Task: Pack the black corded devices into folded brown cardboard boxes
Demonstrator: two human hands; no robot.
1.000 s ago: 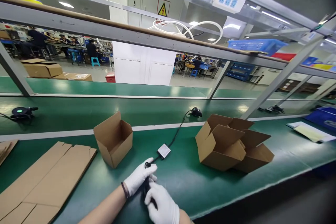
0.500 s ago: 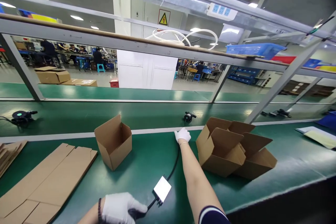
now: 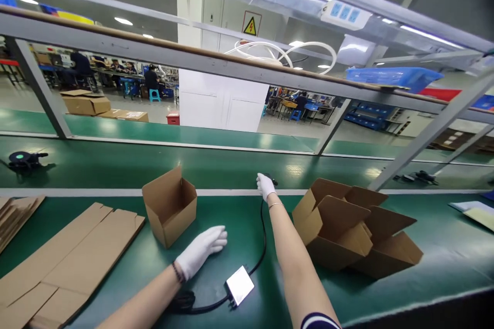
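My right hand, in a white glove, reaches to the far edge of the near green surface. Its fingers are curled at a small black pump-like device, mostly hidden behind the hand. From beneath that hand a black cable runs down to a white-topped adapter box lying on the table. My left hand, also gloved, hovers left of the adapter with fingers stretched and nothing in them. Under the left forearm lies a bundled black cable. An open cardboard box stands just beyond the left hand.
Two open cardboard boxes stand beside my right arm. Flattened cardboard lies at left. Another black pump-like device sits on the far green strip. Metal posts and a shelf cross behind.
My left hand has let go of the black cable bundle and moved up and right, its fingers now stretched. My right hand has moved forward onto the small black device.
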